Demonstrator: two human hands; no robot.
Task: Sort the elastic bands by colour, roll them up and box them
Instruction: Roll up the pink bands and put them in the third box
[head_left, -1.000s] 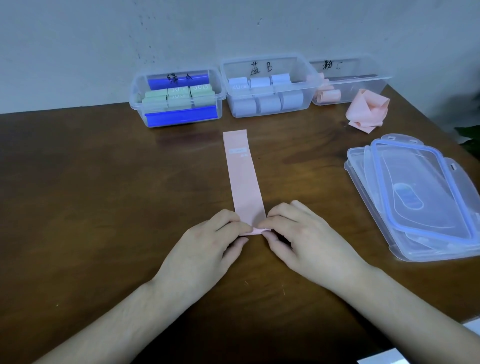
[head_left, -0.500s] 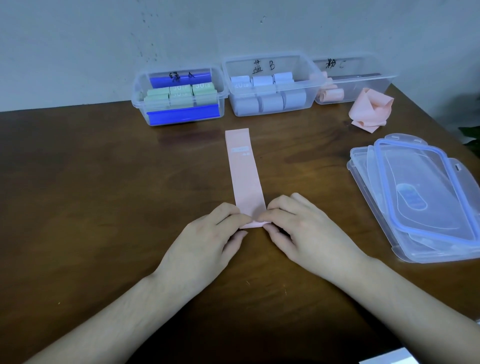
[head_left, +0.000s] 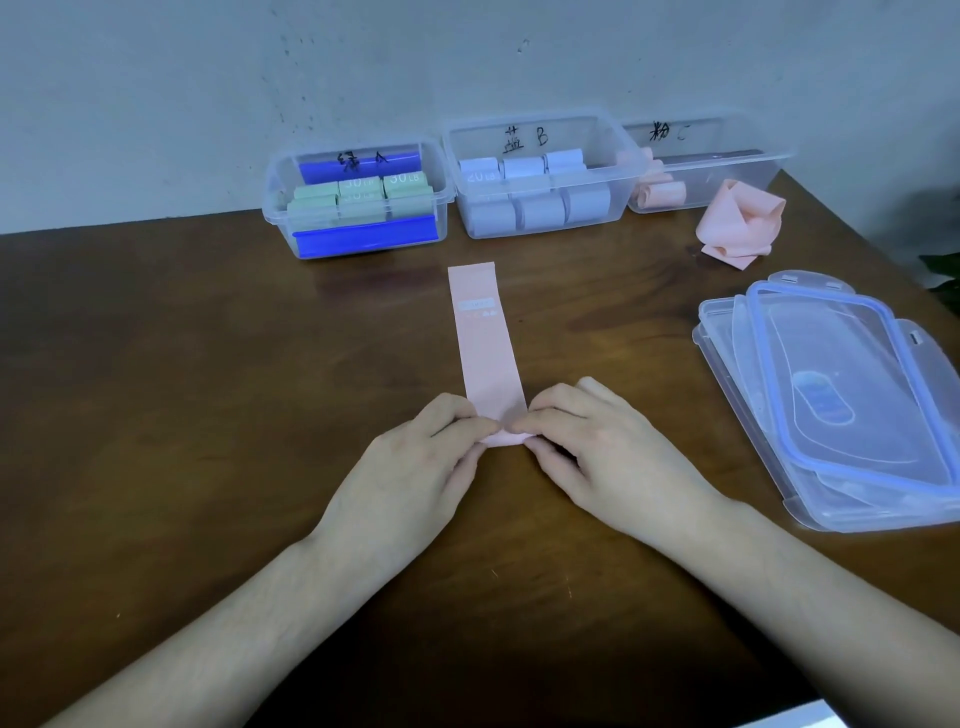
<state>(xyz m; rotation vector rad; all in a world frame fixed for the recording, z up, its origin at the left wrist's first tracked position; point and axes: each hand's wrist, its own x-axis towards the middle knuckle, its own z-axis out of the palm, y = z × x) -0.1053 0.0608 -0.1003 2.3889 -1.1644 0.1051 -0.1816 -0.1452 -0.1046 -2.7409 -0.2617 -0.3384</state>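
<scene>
A pink elastic band (head_left: 487, 343) lies flat on the brown table, stretching away from me. Its near end is curled into a small roll, which my left hand (head_left: 415, 467) and my right hand (head_left: 597, 457) pinch from either side with fingertips. Three clear boxes stand at the back: the left box (head_left: 358, 200) holds green rolls, the middle box (head_left: 535, 179) holds blue rolls, and the right box (head_left: 701, 166) holds a few pink rolls. A crumpled pink band (head_left: 740, 223) lies loose in front of the right box.
A stack of clear lids with blue seals (head_left: 852, 395) lies on the table at the right. The wall runs behind the boxes. The table's right edge slants past the lids, with a dark plant leaf beyond it.
The roll at the band's near end has advanced slightly away from me, and both hands moved forward with it. The flat part looks a little shorter.
</scene>
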